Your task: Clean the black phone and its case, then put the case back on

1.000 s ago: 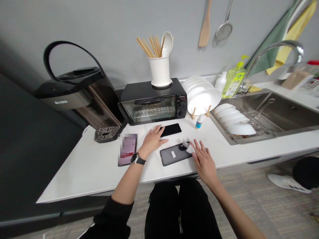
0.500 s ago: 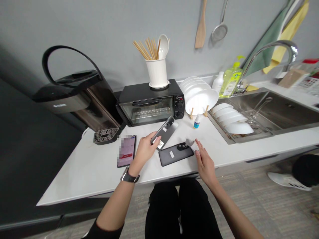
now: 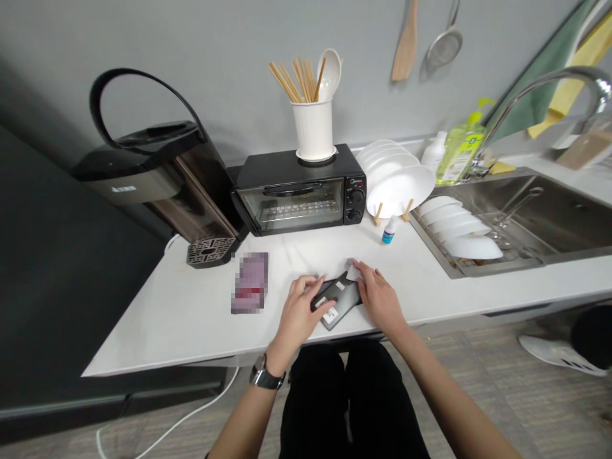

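Note:
My left hand grips a grey smartphone by its sides, back upward, low over the counter near its front edge. White labels are stuck on the phone's back. My right hand pinches a small grey-white cloth against the phone's upper end, covering its cameras. Beneath the held phone lies another dark phone or phone case, mostly hidden. Left of my hands a phone with a pixelated screen lies flat. Beyond my right hand a small bottle with a blue label stands upright.
Along the wall stand a black water dispenser, a toaster oven bearing a utensil cup, and racked plates. At right is a sink with bowls. Someone's shoe shows on the floor.
My left hand has lowered the held phone rightward over the dark one on the counter. The cloth in my right hand has come onto its camera end. The head view has shifted slightly.

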